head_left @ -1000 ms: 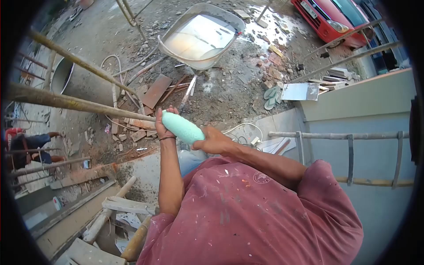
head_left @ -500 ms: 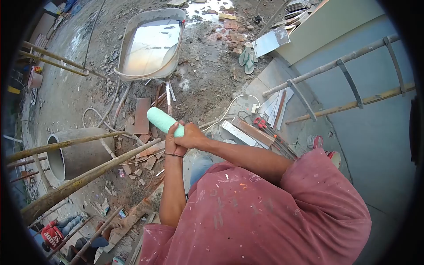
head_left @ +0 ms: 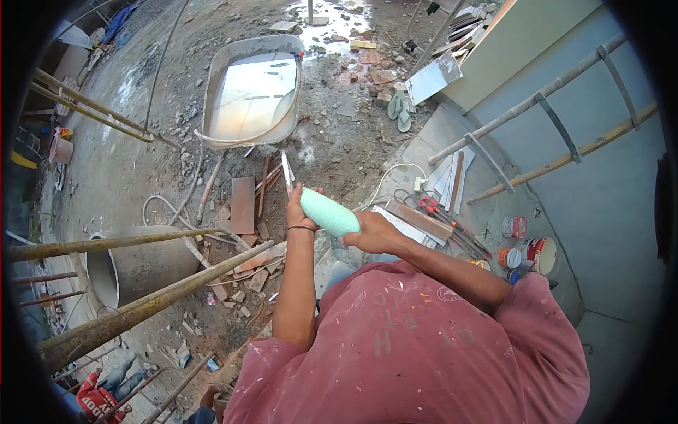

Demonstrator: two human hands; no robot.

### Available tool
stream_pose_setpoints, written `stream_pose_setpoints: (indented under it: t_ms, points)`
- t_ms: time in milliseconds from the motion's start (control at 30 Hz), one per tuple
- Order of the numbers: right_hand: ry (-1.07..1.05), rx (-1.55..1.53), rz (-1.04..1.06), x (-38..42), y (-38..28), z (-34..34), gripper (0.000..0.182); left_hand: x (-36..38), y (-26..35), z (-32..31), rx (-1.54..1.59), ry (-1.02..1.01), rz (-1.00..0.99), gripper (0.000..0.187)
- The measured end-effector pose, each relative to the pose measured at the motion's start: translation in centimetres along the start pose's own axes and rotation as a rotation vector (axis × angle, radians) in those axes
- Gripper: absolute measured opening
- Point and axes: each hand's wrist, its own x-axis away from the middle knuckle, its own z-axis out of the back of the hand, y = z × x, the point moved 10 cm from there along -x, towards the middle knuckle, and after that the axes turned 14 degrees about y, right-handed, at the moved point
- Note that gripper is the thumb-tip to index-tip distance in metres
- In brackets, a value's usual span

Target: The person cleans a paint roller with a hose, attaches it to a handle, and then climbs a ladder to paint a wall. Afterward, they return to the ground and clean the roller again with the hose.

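A pale mint-green paint roller cover [head_left: 329, 213] with a fuzzy surface lies slantwise between my hands, in front of my chest. My left hand [head_left: 299, 206] grips its far left end, with fingers curled behind it. At the other end, my right hand [head_left: 376, 233] is closed round the cover, thumb along the near side. Whether a handle or frame is attached cannot be made out.
A wheelbarrow [head_left: 252, 95] holding whitish liquid stands ahead. Bamboo poles [head_left: 162, 292] cross at left over a concrete ring [head_left: 145, 265]. On the right are a ladder [head_left: 558, 127], paint buckets [head_left: 540, 256] and tools [head_left: 455, 226]. A person in red [head_left: 99, 403] is below left.
My hands have moved apart to opposite ends of the roller cover, where before they were together at its near end. The cover has shifted right and down; the whole view has shifted slightly.
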Motion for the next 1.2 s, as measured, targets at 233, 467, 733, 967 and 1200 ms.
stream_pose_setpoints:
  t_ms: [233, 467, 733, 967, 1200]
  points:
    - [0.345, -1.159, -0.46, -1.4, 6.9, 8.9, 0.039, 11.1, -2.6, -3.9, 0.096, -0.122, 0.26, 0.057]
    - [0.273, -0.649, -0.205, -1.7, 9.6, 5.4, 0.085, 9.0, -7.5, -6.4, 0.252, -0.09, 0.229, 0.034]
    - [0.395, 0.222, 0.603, -3.7, 11.7, -4.1, 0.099, 15.5, -12.6, -11.8, 0.625, -0.258, 0.856, 0.024]
    - [-0.029, 0.073, 0.379, -5.1, 10.1, -3.1, 0.045, 19.1, -10.6, -11.5, 0.561, -0.486, 0.792, 0.031]
    - [0.197, 0.293, 0.285, -4.2, 10.8, 0.4, 0.028, 18.3, -9.6, -11.7, 0.681, -0.494, 0.763, 0.026]
